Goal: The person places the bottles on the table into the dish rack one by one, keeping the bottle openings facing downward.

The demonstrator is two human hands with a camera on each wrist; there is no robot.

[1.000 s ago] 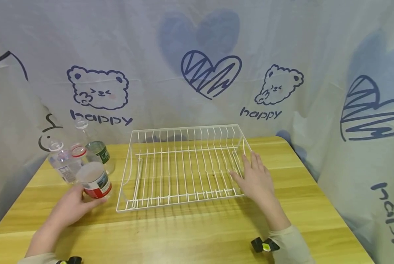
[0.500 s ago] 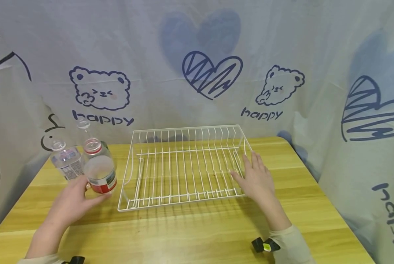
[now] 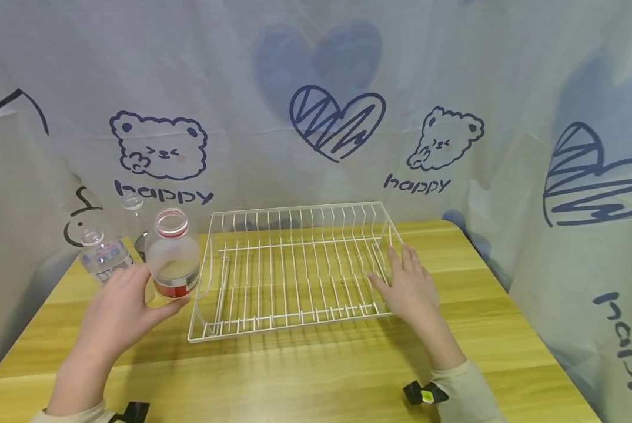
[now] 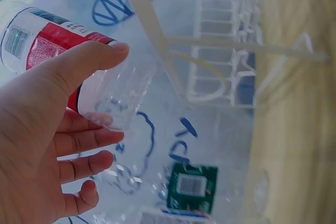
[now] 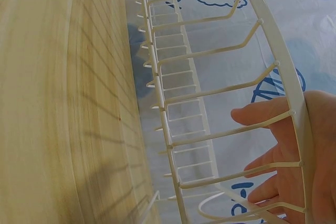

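Observation:
My left hand (image 3: 117, 305) grips a clear, capless plastic bottle (image 3: 174, 258) with a red and white label. Thumb and fingers hold it near its base, its open mouth upward, above the table by the left end of a white wire dish rack (image 3: 289, 325). In the left wrist view the thumb lies across the label (image 4: 50, 45) and the fingers are under the bottle's lower part. My right hand (image 3: 412, 288) rests on the rack's right end, fingers extended and spread. The right wrist view shows its thumb and fingers beside the rack's rim (image 5: 286, 72).
Two more clear bottles stand at the table's left: one with a pale label (image 3: 104, 258), the other with a green label (image 4: 192, 188), partly hidden behind the held bottle. The wooden table (image 3: 294, 376) reaches a printed curtain (image 3: 241, 158) at the back and sides.
My left hand has lifted the red-labelled bottle away from the other bottles and carried it right, toward the rack's left end. My right hand has stayed on the rack.

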